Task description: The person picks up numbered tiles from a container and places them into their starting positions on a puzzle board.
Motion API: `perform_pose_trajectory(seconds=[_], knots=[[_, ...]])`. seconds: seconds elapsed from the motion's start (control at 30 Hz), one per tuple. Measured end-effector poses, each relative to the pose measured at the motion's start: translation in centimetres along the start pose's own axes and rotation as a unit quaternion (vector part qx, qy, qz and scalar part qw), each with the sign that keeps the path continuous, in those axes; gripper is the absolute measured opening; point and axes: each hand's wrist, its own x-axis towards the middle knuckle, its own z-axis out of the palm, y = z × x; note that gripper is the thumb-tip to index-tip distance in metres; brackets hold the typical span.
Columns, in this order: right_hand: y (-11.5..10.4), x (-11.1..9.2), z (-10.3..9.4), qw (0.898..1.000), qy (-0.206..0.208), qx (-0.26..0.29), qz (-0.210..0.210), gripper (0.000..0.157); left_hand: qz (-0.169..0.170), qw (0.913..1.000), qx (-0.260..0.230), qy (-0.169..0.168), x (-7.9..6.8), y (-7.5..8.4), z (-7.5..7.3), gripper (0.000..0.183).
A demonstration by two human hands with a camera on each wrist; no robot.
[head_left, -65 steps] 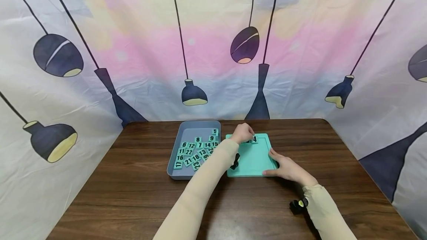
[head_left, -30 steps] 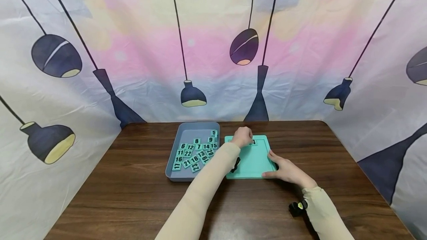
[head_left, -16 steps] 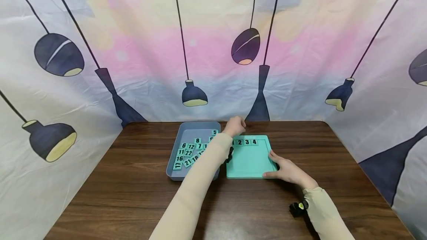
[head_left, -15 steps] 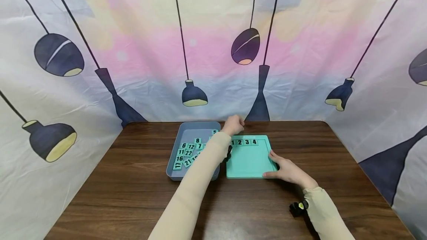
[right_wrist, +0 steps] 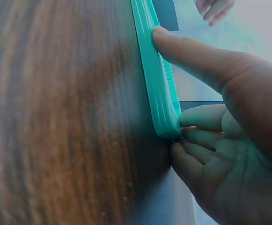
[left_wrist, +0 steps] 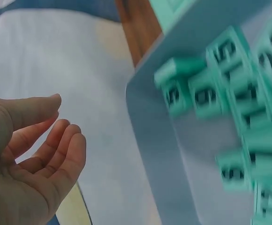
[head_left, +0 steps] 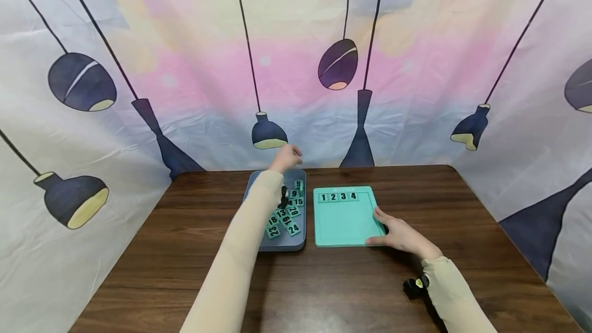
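Note:
My left hand (head_left: 287, 158) hovers over the far edge of a grey tray (head_left: 296, 243), with fingers loosely bent. In the left wrist view the left hand (left_wrist: 42, 154) has nothing between thumb and fingers. Several teal number tiles, such as the 24 tile (head_left: 293, 228), lie loose in the tray, some hidden behind the left forearm. To the right of the tray is a flat teal puzzle board (head_left: 347, 225), with tiles 1 to 4 lined up along its top. My right hand (head_left: 400, 233) holds this board's near right corner, thumb (right_wrist: 187, 51) and fingers against its edges.
Both tray and board lie on a dark wood table (head_left: 176, 266), toward its far edge. Just behind the table hangs a printed cloth (head_left: 305, 127) with lamp shapes. In the left wrist view one tile (left_wrist: 178, 68) tilts in the tray's corner.
My left hand has left the board's tile row and moved left over the tray's far edge, uncovering tiles 1 to 4. The right hand keeps its hold on the board.

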Motion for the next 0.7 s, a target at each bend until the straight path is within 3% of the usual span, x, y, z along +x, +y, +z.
perform_pose_trajectory(seconds=[0.13, 0.3, 0.53, 0.7], knots=[[-0.1, 0.0, -0.2, 1.0, 0.0, -0.002, 0.005, 0.106, -0.014, 0.9995, 0.024, 0.015, -0.8, -1.4, -2.0, 0.033], [0.1, 0.0, -0.3, 1.0, 0.0, -0.007, 0.005, 0.106, -0.032, 0.9986, 0.035, 0.024, -1.4, -2.9, -2.8, 0.034], [0.5, 0.1, -0.1, 1.0, 0.003, -0.008, 0.002, 0.105, -0.042, 0.9981, 0.045, 0.009, -1.7, -4.6, -0.9, 0.031], [0.3, 0.0, 0.0, 1.0, 0.001, -0.003, -0.002, 0.105, -0.045, 0.9983, 0.025, -0.028, -1.8, -5.1, 0.9, 0.032]])
